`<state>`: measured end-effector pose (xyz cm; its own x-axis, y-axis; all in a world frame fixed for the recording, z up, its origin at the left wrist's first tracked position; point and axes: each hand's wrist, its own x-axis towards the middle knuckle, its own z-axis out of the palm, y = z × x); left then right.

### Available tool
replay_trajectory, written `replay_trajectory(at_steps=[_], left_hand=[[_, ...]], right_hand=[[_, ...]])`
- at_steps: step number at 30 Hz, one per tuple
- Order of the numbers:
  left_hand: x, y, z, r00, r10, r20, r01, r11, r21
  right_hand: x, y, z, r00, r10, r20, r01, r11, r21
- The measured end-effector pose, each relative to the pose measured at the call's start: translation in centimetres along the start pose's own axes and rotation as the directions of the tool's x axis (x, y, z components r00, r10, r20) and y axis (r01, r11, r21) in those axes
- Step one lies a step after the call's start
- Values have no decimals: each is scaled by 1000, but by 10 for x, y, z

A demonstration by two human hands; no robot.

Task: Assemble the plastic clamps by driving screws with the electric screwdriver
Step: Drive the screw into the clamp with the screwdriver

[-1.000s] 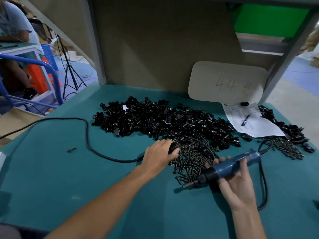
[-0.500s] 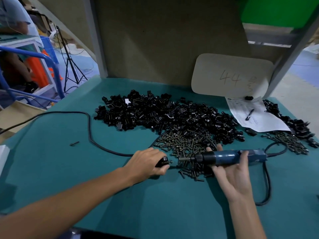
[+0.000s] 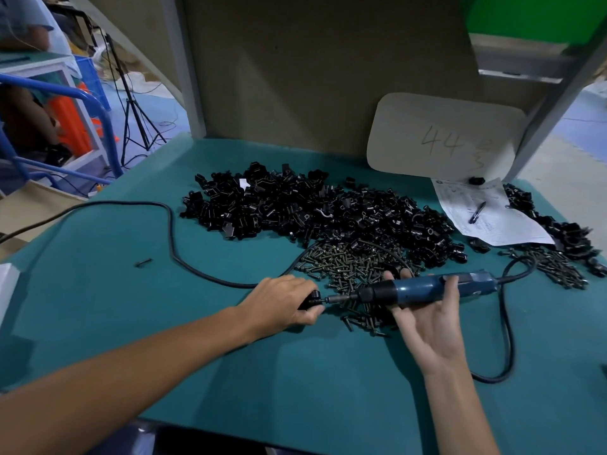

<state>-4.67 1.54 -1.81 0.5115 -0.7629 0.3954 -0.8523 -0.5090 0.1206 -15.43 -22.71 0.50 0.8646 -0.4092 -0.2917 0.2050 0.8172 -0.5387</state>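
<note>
Black plastic clamp (image 3: 311,299) sat gripped in left hand (image 3: 282,303) on the table (image 3: 197,356), right hand (image 3: 430,326) wrapped round electric screwdriver (image 3: 433,289), bit tip meeting clamp: screw-driving step, next likely needed straight push.

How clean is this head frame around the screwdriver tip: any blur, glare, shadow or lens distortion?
Head view: wide-angle bending tilts the right frame post; the electric screwdriver and the clamp in the left hand are fairly sharp, no motion smear; soft shadows lie on the table under both forearms, not over the tip; no glare; the black clamp pile loses detail.
</note>
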Motion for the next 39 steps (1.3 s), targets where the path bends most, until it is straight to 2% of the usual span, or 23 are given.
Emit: replay_trajectory(at_steps=[5,10,14,17,20,22,26,39], left_hand=[[0,1,-1,997,71,6,-71,996,48],[0,0,-2,998,13,64,-15,999,28],[0,1,-3,992,-52,112,51,999,10],[1,2,-4,990,-44,137,45,999,-7],[0,2,-5,998,-13,69,10,999,50],[-2,4,-6,998,42,-38,-36,990,139],[-2,7,-9,983,110,-147,-78,975,208],[-1,8,-10,976,132,-171,-89,968,235]], right_hand=[[6,-1,-5,1000,-10,-14,9,998,-64],[8,-2,-10,1000,6,20,-1,977,-214],[3,-4,-9,994,1,107,11,994,-111],[1,-5,-8,990,4,141,9,995,-95],[2,-2,-9,996,6,89,13,978,-207],[4,-1,-8,999,-11,52,25,963,-268],[4,0,-7,1000,-24,-1,23,963,-269],[-1,1,-3,1000,-21,-5,19,960,-279]])
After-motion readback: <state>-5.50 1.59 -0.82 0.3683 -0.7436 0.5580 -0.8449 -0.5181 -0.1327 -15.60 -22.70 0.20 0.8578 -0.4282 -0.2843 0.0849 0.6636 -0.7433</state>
